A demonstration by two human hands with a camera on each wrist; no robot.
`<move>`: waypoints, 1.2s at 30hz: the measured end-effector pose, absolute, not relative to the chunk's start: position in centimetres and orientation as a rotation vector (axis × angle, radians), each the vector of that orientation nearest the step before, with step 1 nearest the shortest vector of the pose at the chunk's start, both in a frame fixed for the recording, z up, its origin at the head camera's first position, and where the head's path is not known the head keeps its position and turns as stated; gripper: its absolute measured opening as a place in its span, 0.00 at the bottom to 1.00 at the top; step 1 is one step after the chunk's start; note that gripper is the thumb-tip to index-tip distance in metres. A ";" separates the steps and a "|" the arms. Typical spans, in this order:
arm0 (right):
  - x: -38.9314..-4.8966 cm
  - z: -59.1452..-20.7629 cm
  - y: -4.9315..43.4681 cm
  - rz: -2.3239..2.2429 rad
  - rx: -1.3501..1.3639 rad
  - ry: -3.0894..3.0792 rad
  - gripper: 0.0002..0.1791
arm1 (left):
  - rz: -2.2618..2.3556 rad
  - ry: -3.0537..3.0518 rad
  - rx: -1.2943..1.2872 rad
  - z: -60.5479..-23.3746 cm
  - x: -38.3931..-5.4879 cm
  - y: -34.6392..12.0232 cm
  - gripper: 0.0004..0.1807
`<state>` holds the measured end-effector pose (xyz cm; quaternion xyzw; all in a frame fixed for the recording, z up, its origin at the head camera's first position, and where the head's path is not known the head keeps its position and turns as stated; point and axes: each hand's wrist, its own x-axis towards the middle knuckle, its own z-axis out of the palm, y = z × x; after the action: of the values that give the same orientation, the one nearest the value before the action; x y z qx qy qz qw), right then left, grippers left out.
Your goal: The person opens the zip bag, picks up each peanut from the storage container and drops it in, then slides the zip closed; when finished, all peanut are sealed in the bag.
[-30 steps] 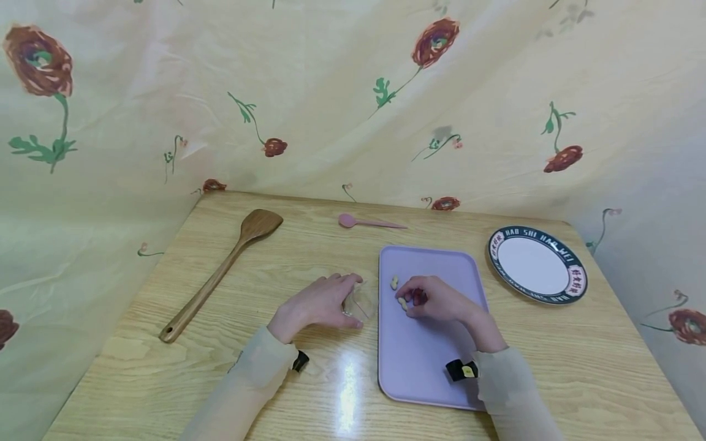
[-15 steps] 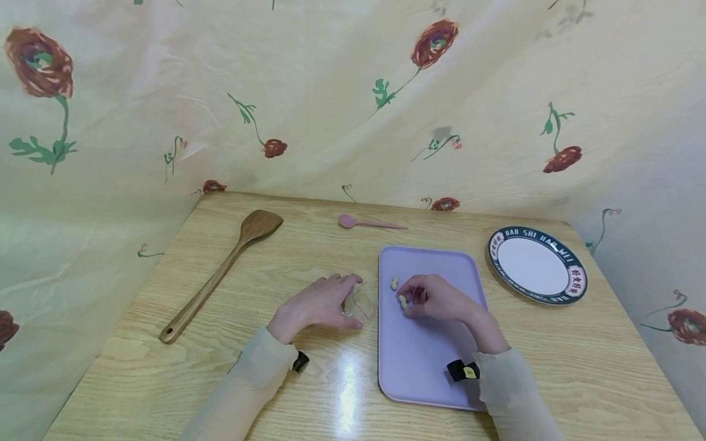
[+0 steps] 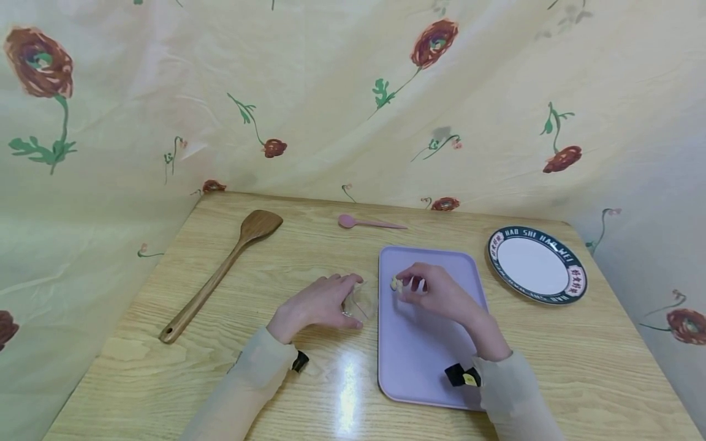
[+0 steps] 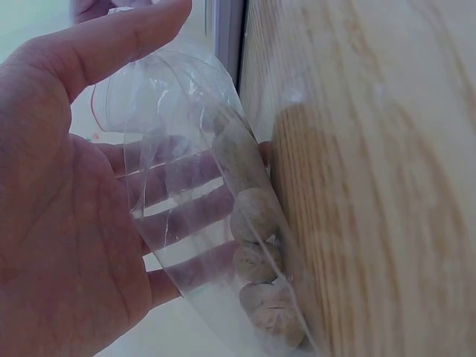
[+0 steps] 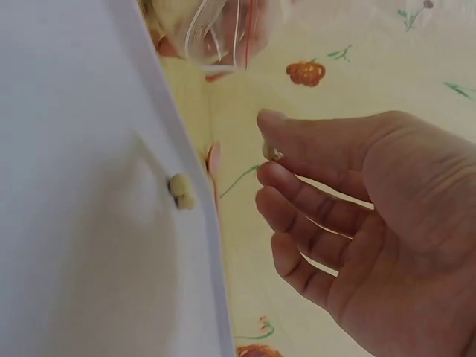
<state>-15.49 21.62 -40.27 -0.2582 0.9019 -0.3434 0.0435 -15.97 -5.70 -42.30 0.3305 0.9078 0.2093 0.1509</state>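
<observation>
My left hand (image 3: 317,303) holds a clear zip bag (image 3: 362,301) on the wooden table, just left of a lilac tray (image 3: 419,361). In the left wrist view, several peanuts (image 4: 254,216) lie in the bag along its table side, with the thumb on one side and the fingers round the other. My right hand (image 3: 444,297) is over the tray's upper left part. Its thumb and forefinger pinch a peanut (image 5: 269,152), mostly hidden by the fingertips. Another peanut (image 5: 181,192) lies on the tray by its left edge, close to that hand.
A wooden spatula (image 3: 220,272) lies at the left of the table. At the back is a small pink spoon (image 3: 372,222). Right of the tray sits a plate (image 3: 535,264) with a dark lettered rim. Flowered cloth (image 3: 331,110) hangs behind the table.
My right hand has picked up a peanut from the tray and lifted it slightly upward. The left hand and the bag have stayed in place.
</observation>
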 end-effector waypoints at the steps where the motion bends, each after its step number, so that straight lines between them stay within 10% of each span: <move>1: -15.4 -40.2 21.5 -1.045 -0.781 2.773 0.16 | 0.599 2.607 0.950 -42.3 -16.0 -5.7 0.46; 36: -13.8 -40.7 17.1 -1.011 -0.886 2.740 0.15 | 0.573 2.620 0.996 -42.3 -16.0 -5.6 0.45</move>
<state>-13.81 17.10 -40.70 -0.2901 0.8968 -0.3310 0.0446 -15.98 -5.64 -42.32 0.3446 0.9069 0.1982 0.1398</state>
